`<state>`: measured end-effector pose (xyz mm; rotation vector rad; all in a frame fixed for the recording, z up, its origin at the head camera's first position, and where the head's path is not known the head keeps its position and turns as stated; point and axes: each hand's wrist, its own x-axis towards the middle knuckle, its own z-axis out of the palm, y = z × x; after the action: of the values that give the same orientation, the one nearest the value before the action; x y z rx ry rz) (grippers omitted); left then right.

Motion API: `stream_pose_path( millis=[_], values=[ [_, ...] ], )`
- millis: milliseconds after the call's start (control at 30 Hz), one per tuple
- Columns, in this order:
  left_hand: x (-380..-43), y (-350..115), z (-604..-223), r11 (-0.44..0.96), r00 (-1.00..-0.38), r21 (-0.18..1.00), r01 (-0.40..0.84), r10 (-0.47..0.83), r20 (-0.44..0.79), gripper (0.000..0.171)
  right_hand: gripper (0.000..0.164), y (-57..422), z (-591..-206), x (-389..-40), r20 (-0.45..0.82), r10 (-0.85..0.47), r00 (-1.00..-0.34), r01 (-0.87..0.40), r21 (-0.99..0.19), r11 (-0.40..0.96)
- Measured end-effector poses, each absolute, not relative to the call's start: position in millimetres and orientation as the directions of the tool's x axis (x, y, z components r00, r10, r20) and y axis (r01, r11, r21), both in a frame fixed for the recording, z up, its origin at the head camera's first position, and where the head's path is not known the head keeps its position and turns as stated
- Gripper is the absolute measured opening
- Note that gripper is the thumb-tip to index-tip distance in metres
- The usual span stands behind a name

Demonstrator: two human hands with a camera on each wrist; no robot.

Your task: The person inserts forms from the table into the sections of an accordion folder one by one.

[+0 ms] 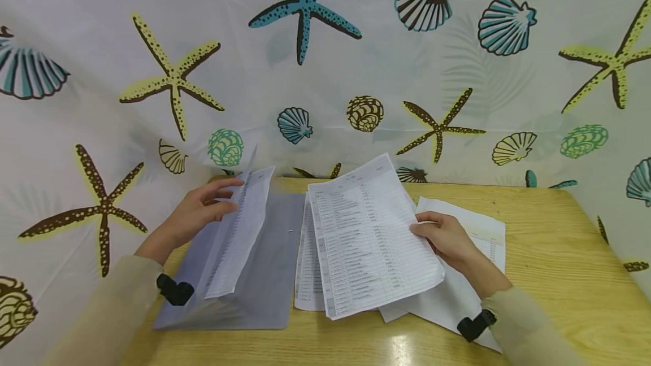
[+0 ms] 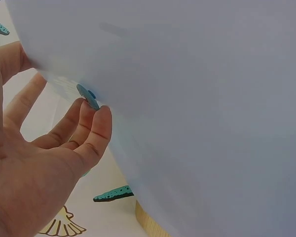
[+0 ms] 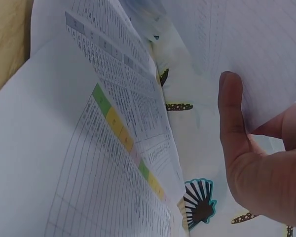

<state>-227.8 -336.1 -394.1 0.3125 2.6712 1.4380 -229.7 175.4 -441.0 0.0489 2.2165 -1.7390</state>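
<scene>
On the left of the head view lies a translucent bluish plastic folder [image 1: 269, 304], its cover lifted. My left hand [image 1: 205, 205] holds that cover by its edge, beside a printed sheet [image 1: 244, 236] standing tilted in the folder. In the left wrist view, fingertips touch a blue snap button [image 2: 88, 96] at the edge of the plastic. My right hand [image 1: 450, 242] pinches the right edge of printed table sheets [image 1: 366, 236], raised and tilted over other papers. The right wrist view shows the thumb [image 3: 231, 98] on one face of the paper, with fingers partly hidden behind.
Under the raised sheets, more printed pages [image 1: 307, 281] lie on the wooden table [image 1: 554, 253]. Further papers [image 1: 490, 233] spread below the right hand; one has a green and yellow header row [image 3: 121, 131]. A cloth [image 1: 346, 78] printed with starfish and shells hangs behind.
</scene>
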Motion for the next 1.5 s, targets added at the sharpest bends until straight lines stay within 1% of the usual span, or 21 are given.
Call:
stream_pose_path(
  millis=[133, 333, 600, 900, 1233, 1500],
  values=[
    [-226, -335, -393, 0.536, -0.976, 0.834, 0.131, 0.218, 0.013, 0.057, 0.047, 165, -439, -232, -0.265, -0.184, -0.947, 0.217, -0.945, 0.243],
    [-225, -333, -392, 0.53, -0.976, 0.838, 0.128, 0.219, 0.011, 0.054, 0.048, 147, -439, -235, -0.253, -0.206, -0.945, 0.212, -0.956, 0.202],
    [-228, -331, -395, 0.518, -0.972, 0.845, 0.136, 0.233, 0.014, 0.057, 0.043, 123, -441, -236, -0.251, -0.216, -0.943, 0.217, -0.961, 0.172],
    [-231, -330, -396, 0.536, -0.973, 0.832, 0.141, 0.232, 0.015, 0.057, 0.043, 106, -441, -243, -0.237, -0.23, -0.944, 0.213, -0.969, 0.126],
    [-231, -329, -395, 0.539, -0.973, 0.831, 0.136, 0.228, 0.011, 0.056, 0.042, 85, -438, -251, -0.243, -0.243, -0.939, 0.239, -0.97, 0.047],
    [-231, -328, -397, 0.528, -0.972, 0.838, 0.137, 0.235, 0.011, 0.057, 0.041, 67, -433, -252, -0.228, -0.215, -0.95, 0.228, -0.973, 0.025]
  ],
)
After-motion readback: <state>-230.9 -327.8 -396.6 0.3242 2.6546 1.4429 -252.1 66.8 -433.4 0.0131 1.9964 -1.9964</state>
